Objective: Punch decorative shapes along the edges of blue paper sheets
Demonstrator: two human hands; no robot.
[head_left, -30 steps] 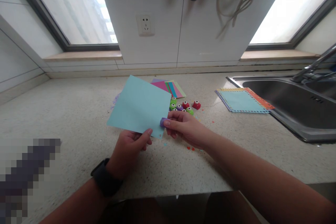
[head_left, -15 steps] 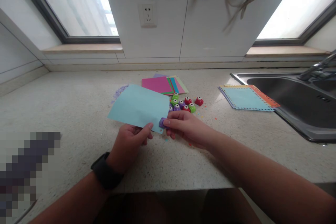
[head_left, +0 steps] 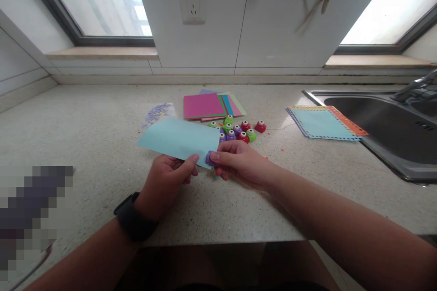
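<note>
My left hand [head_left: 166,182] pinches the near edge of a light blue paper sheet [head_left: 177,140], held low and almost flat over the speckled counter [head_left: 85,127]. A black watch sits on that wrist. My right hand [head_left: 241,162] is closed around a small purple paper punch [head_left: 209,158] clamped on the sheet's near right corner. Just behind my right hand lies a cluster of several small green, purple and red punches [head_left: 239,131].
A stack of coloured paper [head_left: 205,106] lies behind the punches, with purple paper bits [head_left: 157,111] to its left. Punched-edge sheets [head_left: 322,122] lie near the steel sink [head_left: 385,122] at right. Small confetti dots the counter. A wall socket [head_left: 193,4] is above.
The blue sheet has tilted down from a raised angle to nearly flat. Both hands keep their grips; the view has shifted downward slightly.
</note>
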